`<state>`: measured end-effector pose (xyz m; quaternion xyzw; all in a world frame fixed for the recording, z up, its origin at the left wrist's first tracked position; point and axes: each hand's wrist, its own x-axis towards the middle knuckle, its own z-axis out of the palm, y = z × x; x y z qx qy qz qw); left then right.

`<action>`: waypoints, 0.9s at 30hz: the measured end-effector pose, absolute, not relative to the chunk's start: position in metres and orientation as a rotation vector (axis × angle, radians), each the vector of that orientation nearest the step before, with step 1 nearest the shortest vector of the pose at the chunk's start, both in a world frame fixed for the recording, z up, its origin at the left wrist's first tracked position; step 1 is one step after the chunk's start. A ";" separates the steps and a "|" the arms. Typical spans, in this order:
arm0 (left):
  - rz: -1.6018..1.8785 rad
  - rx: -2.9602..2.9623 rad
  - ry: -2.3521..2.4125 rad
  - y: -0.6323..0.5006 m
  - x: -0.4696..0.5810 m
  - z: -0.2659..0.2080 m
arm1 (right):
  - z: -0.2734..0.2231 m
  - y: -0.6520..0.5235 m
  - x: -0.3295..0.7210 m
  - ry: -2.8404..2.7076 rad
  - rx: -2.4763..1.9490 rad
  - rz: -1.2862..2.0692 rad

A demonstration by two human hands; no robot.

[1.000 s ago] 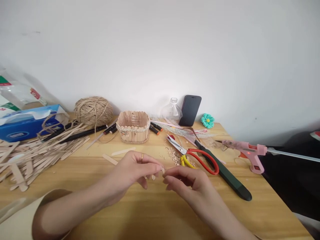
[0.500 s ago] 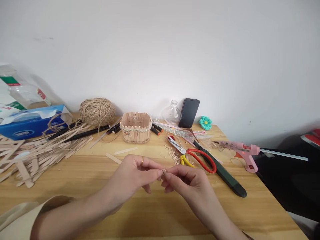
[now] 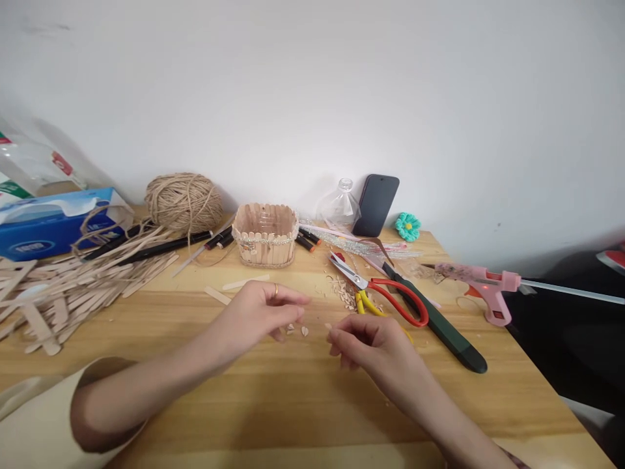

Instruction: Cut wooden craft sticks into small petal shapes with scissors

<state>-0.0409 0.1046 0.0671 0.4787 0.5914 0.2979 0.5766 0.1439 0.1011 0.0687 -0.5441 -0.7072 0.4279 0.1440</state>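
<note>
The person's right hand (image 3: 370,342) pinches what looks like a tiny pale wood chip (image 3: 328,326) between thumb and index finger, above the surface (image 3: 303,410), while the thumb and index finger of the left hand (image 3: 263,312) stand parted with nothing visible between them. Just beside the left fingertips lie a split wood piece (image 3: 305,331) and another small wood bit (image 3: 290,328). The chip is so small that the fingers cover most of it; a slightly loose pinch could let it drop, and too hard a squeeze could snap it or flick it away. If it fell toward the wood shavings (image 3: 346,293) beyond the right hand, their similar colour would make it hard to pick out. The loose bits could also be swept aside by the left fingers, being so light and so near. The red-handled scissors (image 3: 398,299) and yellow-handled pliers or cutters (image 3: 365,303) lie just past the right knuckles, so a careless reach could knock them. Farther right, the pink glue gun (image 3: 488,286) shows a red light and may be hot; it rests near the edge with its glue stick (image 3: 571,291) jutting beyond, where a passing sleeve could catch it and tip it off.
</note>
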 end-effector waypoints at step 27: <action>0.206 2.375 1.260 0.122 -0.048 0.035 | 0.036 0.109 0.155 -2.503 -1.248 0.874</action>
